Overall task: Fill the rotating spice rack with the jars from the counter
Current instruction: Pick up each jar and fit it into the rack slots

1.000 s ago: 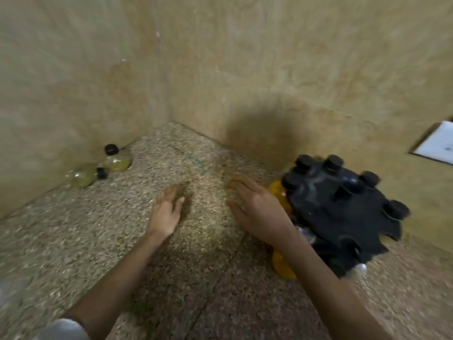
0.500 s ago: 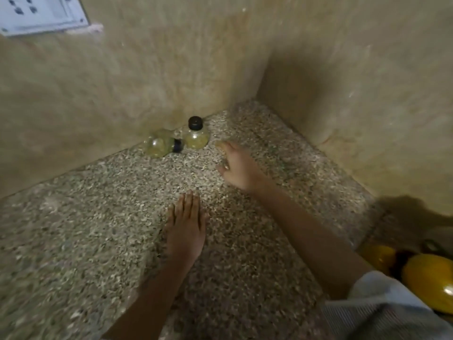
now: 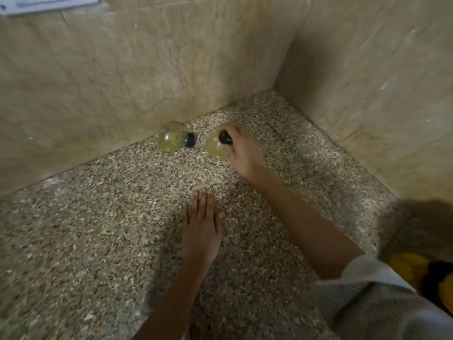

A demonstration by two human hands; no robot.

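Two clear jars with black caps and yellowish contents sit near the back wall on the speckled counter (image 3: 98,241). One jar (image 3: 170,140) lies on its side, cap pointing right. The other jar (image 3: 214,146) stands upright, and my right hand (image 3: 241,153) is closed around its cap and right side. My left hand (image 3: 201,231) rests flat on the counter, palm down, fingers together, holding nothing. At the bottom right edge a corner of the spice rack (image 3: 431,278) shows, dark with yellow jars in it, mostly cut off.
Beige tiled walls meet in a corner (image 3: 277,84) just behind and right of the jars. A white switch plate (image 3: 49,3) is on the wall at the top left. My grey striped sleeve (image 3: 382,303) covers the lower right.
My right hand reached further to the upright jar and closed on it. The view shifted left and down slightly. My left hand stayed flat on the counter.
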